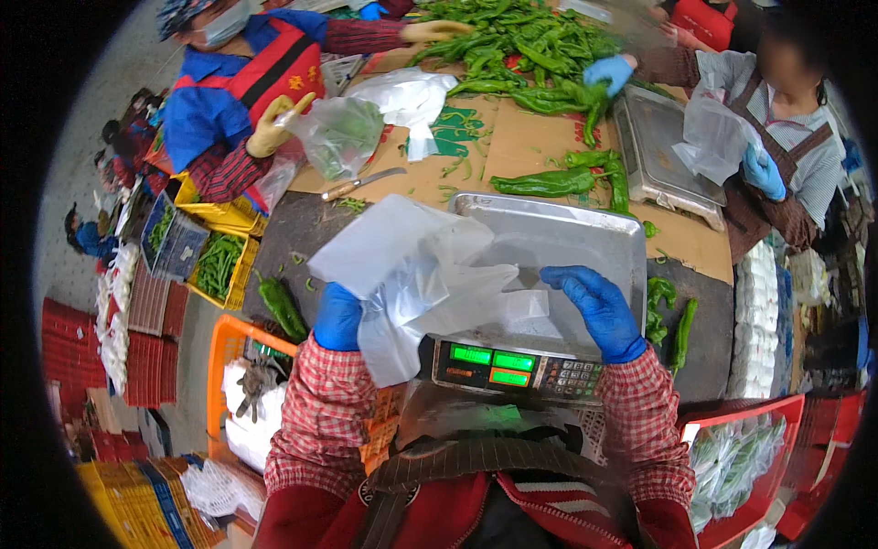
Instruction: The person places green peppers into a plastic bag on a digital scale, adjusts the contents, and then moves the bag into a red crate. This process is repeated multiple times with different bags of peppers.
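My left hand (pixel 339 317), in a blue glove, grips a bunch of thin translucent plastic bags (pixel 429 274) at their left side. The bags spread over the left part of the metal tray of a digital scale (pixel 583 237). My right hand (pixel 595 312), also gloved in blue, hovers over the right part of the tray with its fingers apart and nothing in them. The scale's lit display (pixel 490 364) faces me. Behind the tray lie large green peppers (pixel 545 182) on flattened cardboard, and a big heap of green peppers (pixel 521 48) covers the far end.
A wooden-handled knife (pixel 363 183) lies on the cardboard. Co-workers stand at the far left and far right; the right one is beside a second scale (pixel 662 144). An orange crate (pixel 219 384) is at my left, a red crate (pixel 744 473) with bagged greens at my right.
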`<state>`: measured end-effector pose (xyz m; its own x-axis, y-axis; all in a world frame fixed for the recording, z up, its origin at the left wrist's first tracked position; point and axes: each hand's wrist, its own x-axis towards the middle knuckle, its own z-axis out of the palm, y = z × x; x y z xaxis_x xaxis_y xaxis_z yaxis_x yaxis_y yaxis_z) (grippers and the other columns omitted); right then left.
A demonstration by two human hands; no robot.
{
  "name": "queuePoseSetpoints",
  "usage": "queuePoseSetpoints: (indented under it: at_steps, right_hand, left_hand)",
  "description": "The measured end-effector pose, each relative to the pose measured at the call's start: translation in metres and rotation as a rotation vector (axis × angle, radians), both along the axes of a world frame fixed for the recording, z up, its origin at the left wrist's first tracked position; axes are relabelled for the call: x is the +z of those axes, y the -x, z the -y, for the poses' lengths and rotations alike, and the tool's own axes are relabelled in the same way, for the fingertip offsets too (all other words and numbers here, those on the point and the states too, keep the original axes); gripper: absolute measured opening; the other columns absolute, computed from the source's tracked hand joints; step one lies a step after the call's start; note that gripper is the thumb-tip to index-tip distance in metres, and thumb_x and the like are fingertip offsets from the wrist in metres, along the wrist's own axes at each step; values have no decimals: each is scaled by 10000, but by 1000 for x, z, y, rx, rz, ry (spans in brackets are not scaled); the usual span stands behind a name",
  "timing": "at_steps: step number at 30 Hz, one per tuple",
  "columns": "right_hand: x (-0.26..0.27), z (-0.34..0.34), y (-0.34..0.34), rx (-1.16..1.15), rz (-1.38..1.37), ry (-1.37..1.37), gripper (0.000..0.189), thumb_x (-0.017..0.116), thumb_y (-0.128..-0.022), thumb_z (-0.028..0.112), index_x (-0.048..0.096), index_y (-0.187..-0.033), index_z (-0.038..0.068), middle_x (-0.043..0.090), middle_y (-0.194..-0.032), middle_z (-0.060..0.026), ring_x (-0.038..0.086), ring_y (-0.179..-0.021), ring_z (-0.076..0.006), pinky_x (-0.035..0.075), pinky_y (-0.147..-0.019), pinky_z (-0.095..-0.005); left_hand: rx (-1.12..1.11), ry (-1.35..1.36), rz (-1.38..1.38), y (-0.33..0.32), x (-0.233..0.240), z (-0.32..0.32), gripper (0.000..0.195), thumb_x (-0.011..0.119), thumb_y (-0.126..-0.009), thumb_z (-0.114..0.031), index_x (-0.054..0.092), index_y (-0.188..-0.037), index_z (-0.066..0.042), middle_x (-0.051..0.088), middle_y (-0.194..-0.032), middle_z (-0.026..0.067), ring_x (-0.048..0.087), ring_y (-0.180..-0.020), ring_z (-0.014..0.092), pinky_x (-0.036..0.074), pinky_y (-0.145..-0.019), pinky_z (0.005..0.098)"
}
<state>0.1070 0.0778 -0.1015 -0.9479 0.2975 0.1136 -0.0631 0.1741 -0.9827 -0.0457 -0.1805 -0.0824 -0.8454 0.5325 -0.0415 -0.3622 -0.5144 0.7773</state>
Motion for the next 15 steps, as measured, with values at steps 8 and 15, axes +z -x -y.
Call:
queuePoseSetpoints:
  at_steps: [8, 15]
  right_hand:
    - [-39, 26, 5, 323, 47, 774, 265, 483, -817, 138, 516, -1033, -11, 564, -857, -28, 522, -761, -104, 419, -727, -221]
    - [-24, -19, -32, 12, 320, 596, 273, 463, -834, 179, 517, -1033, 0, 572, -852, -53, 547, -728, -134, 465, -652, -259]
  left_hand:
    - [217, 229, 63, -57, 23, 11, 381, 499, -832, -263, 453, -1130, -29, 522, -1029, 41, 499, -918, 111, 402, -799, 227]
    - [161, 182, 397, -45, -53, -15, 254, 526, -802, -111, 502, -1045, -44, 556, -962, 73, 554, -835, 183, 459, -742, 299]
